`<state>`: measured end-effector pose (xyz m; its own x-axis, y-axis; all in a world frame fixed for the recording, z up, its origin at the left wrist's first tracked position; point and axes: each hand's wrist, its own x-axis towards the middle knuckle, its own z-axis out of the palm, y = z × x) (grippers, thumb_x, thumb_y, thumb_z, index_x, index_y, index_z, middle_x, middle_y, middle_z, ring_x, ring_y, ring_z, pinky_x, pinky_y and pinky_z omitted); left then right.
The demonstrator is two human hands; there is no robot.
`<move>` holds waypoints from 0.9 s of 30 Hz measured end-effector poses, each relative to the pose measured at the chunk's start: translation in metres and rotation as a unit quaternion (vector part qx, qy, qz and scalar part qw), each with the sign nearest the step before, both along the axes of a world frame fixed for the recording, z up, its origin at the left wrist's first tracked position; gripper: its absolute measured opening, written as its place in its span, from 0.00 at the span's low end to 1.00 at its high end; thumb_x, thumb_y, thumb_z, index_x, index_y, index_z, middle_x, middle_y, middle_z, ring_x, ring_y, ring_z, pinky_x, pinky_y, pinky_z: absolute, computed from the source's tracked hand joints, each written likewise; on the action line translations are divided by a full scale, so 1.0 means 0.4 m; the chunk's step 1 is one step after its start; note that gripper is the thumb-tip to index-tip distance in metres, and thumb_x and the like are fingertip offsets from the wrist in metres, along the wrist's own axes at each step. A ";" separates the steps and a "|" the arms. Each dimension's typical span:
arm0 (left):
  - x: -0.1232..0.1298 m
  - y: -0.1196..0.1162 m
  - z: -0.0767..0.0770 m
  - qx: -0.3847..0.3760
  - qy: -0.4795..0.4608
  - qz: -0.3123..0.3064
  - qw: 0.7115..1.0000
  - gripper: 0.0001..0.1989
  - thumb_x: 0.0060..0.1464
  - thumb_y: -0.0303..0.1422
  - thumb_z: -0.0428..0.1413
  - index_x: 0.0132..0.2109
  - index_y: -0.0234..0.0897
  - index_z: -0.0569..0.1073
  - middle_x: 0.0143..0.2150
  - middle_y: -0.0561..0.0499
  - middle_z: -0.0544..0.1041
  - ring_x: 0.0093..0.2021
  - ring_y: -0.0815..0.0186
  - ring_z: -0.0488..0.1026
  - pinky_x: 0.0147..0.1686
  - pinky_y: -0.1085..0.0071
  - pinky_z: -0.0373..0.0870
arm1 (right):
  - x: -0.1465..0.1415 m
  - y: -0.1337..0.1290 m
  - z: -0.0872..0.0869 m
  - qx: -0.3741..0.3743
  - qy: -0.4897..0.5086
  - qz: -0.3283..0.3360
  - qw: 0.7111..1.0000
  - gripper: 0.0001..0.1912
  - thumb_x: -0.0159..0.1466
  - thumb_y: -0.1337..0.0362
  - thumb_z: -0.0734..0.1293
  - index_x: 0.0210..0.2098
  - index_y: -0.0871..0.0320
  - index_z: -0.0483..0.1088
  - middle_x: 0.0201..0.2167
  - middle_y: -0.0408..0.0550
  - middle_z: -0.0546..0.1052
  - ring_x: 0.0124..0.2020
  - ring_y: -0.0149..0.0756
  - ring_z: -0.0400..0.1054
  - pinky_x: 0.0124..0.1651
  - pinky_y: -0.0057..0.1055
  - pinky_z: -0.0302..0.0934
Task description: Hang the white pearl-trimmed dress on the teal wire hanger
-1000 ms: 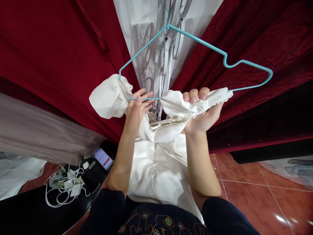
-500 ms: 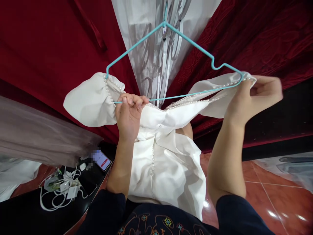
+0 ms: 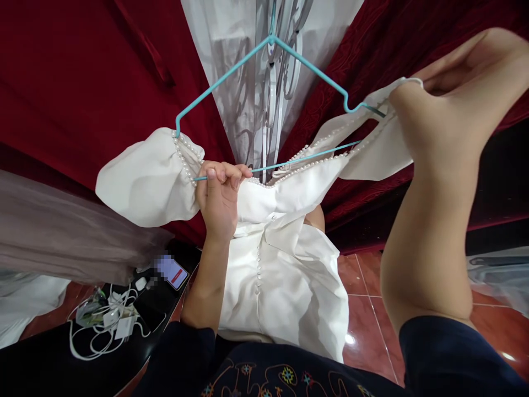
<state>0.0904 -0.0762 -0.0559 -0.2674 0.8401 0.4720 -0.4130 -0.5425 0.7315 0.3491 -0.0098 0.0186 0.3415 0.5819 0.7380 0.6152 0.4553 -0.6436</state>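
A light blue hanger (image 3: 308, 62) hangs at the top centre, its lower bar crossing above a white dress (image 3: 289, 275) with pearl trim and a column of small buttons. The left puffed sleeve (image 3: 144, 176) sits over the hanger's left end. My left hand (image 3: 221, 193) is wrapped round the lower bar beside that sleeve. At the upper right my right hand (image 3: 458, 94) grips the edge of the other sleeve (image 3: 380, 149), pulled outward around the hanger's right end, which the fabric covers. Some right fingers are hidden behind the hand.
On a black table (image 3: 37, 353) at lower left lie a lit phone (image 3: 173, 270), white cables (image 3: 99, 339) and a small bag. Red curtains (image 3: 82, 71) and white metal scrollwork (image 3: 270, 99) stand behind. Red tiles (image 3: 367, 325) cover the floor.
My right hand has moved up and to the right, drawing the right sleeve along, and the hanger's right end is now covered. My left hand keeps its grip on the bar.
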 end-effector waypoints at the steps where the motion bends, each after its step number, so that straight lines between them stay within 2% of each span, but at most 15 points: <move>1: -0.002 0.003 -0.001 -0.002 -0.001 0.002 1.000 0.22 0.67 0.50 0.55 0.33 0.41 0.60 0.26 0.56 0.61 0.33 0.65 0.71 0.48 0.63 0.76 | -0.021 -0.002 -0.001 0.002 -0.007 0.027 1.000 0.11 0.51 0.78 0.66 0.23 0.57 0.63 0.24 0.42 0.72 0.24 0.24 0.62 0.30 0.29 0.50; 3: -0.009 0.010 -0.006 -0.004 -0.003 0.000 1.000 0.22 0.67 0.50 0.56 0.33 0.41 0.60 0.26 0.56 0.61 0.34 0.65 0.72 0.48 0.63 0.76 | -0.068 -0.012 -0.016 0.014 -0.012 0.092 0.996 0.11 0.52 0.79 0.67 0.25 0.57 0.64 0.25 0.41 0.71 0.24 0.23 0.61 0.29 0.27 0.49; 6: -0.022 0.026 -0.012 -0.010 -0.012 -0.013 1.000 0.21 0.66 0.49 0.57 0.33 0.41 0.60 0.27 0.56 0.63 0.36 0.64 0.75 0.48 0.65 0.76 | -0.119 -0.033 -0.056 0.015 -0.008 0.177 0.984 0.08 0.58 0.75 0.68 0.31 0.58 0.66 0.27 0.40 0.71 0.24 0.22 0.60 0.28 0.26 0.50; 8: -0.030 0.034 -0.014 -0.013 -0.022 -0.023 0.999 0.21 0.66 0.48 0.58 0.33 0.40 0.61 0.27 0.56 0.64 0.37 0.64 0.76 0.48 0.66 0.75 | -0.125 -0.055 -0.078 -0.006 0.003 0.214 0.977 0.05 0.62 0.69 0.70 0.34 0.58 0.69 0.28 0.41 0.71 0.25 0.22 0.59 0.28 0.26 0.50; 10: -0.035 0.040 -0.014 -0.019 -0.028 -0.029 0.999 0.20 0.66 0.47 0.58 0.33 0.40 0.61 0.27 0.56 0.64 0.38 0.64 0.77 0.49 0.66 0.75 | -0.116 -0.090 -0.088 -0.065 -0.005 0.248 0.967 0.07 0.64 0.61 0.72 0.36 0.58 0.71 0.25 0.40 0.69 0.23 0.23 0.56 0.27 0.26 0.48; 12: -0.035 0.043 -0.015 -0.023 -0.031 -0.032 0.999 0.20 0.66 0.46 0.58 0.33 0.40 0.61 0.27 0.56 0.64 0.37 0.64 0.77 0.48 0.66 0.75 | -0.108 -0.133 -0.089 -0.166 -0.051 0.302 0.937 0.11 0.65 0.55 0.72 0.36 0.57 0.74 0.23 0.40 0.68 0.23 0.23 0.56 0.26 0.27 0.49; 15: -0.031 0.045 -0.017 -0.024 -0.043 -0.043 0.998 0.18 0.68 0.44 0.56 0.33 0.40 0.62 0.27 0.56 0.64 0.38 0.65 0.77 0.49 0.67 0.75 | -0.124 -0.181 -0.101 -0.309 -0.094 0.385 0.864 0.17 0.66 0.48 0.71 0.39 0.56 0.78 0.27 0.45 0.75 0.27 0.28 0.65 0.29 0.28 0.57; 16: -0.029 0.045 -0.018 -0.026 -0.049 -0.046 0.997 0.18 0.68 0.43 0.56 0.34 0.40 0.62 0.27 0.56 0.64 0.38 0.66 0.77 0.50 0.67 0.75 | -0.137 -0.185 -0.111 -0.345 -0.075 0.401 0.845 0.20 0.65 0.45 0.70 0.43 0.56 0.78 0.31 0.46 0.77 0.30 0.30 0.68 0.32 0.28 0.61; 18: -0.026 0.047 -0.019 -0.037 -0.059 -0.050 0.996 0.17 0.69 0.42 0.56 0.34 0.40 0.62 0.27 0.56 0.64 0.38 0.66 0.77 0.51 0.67 0.76 | -0.171 -0.173 -0.139 -0.391 0.041 0.421 0.817 0.29 0.64 0.39 0.68 0.50 0.55 0.76 0.39 0.49 0.80 0.35 0.33 0.73 0.37 0.31 0.68; 20: -0.025 0.049 -0.017 -0.046 -0.065 -0.056 0.995 0.17 0.69 0.42 0.55 0.34 0.40 0.62 0.28 0.56 0.65 0.38 0.66 0.78 0.51 0.67 0.76 | -0.205 -0.145 -0.168 -0.367 0.212 0.445 0.789 0.33 0.64 0.34 0.64 0.54 0.53 0.73 0.49 0.51 0.79 0.42 0.36 0.76 0.45 0.35 0.73; 22: -0.027 0.052 -0.016 -0.050 -0.068 -0.068 0.994 0.16 0.69 0.41 0.55 0.34 0.40 0.62 0.28 0.56 0.67 0.39 0.66 0.79 0.52 0.67 0.77 | -0.232 -0.116 -0.189 -0.271 0.361 0.468 0.760 0.29 0.66 0.36 0.61 0.52 0.50 0.72 0.55 0.48 0.77 0.51 0.37 0.76 0.54 0.37 0.73; 24: -0.029 0.052 -0.021 -0.051 -0.069 -0.086 0.993 0.15 0.69 0.41 0.55 0.35 0.40 0.64 0.31 0.54 0.71 0.43 0.65 0.81 0.53 0.66 0.77 | -0.249 -0.095 -0.204 -0.172 0.437 0.486 0.737 0.21 0.68 0.41 0.60 0.43 0.49 0.71 0.48 0.45 0.78 0.54 0.35 0.74 0.58 0.36 0.72; 25: -0.030 0.048 -0.027 -0.052 -0.067 -0.093 0.992 0.14 0.70 0.42 0.55 0.36 0.40 0.65 0.33 0.53 0.74 0.46 0.64 0.81 0.53 0.66 0.77 | -0.255 -0.088 -0.210 -0.134 0.457 0.491 0.729 0.19 0.69 0.43 0.60 0.38 0.50 0.70 0.41 0.44 0.77 0.52 0.34 0.74 0.57 0.35 0.72; 27: -0.029 0.032 -0.049 -0.064 -0.050 -0.097 0.992 0.12 0.70 0.43 0.53 0.42 0.40 0.70 0.42 0.49 0.81 0.51 0.62 0.82 0.54 0.65 0.78 | -0.266 -0.080 -0.224 -0.085 0.479 0.503 0.714 0.19 0.69 0.45 0.62 0.30 0.52 0.63 0.29 0.43 0.68 0.43 0.33 0.73 0.49 0.33 0.74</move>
<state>0.0788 -0.0634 -0.0755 -0.1348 0.9314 0.3382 -0.5753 -0.3514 0.7386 0.2429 -0.0420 -0.0710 -0.0115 0.9418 0.3360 -0.7286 0.2222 -0.6478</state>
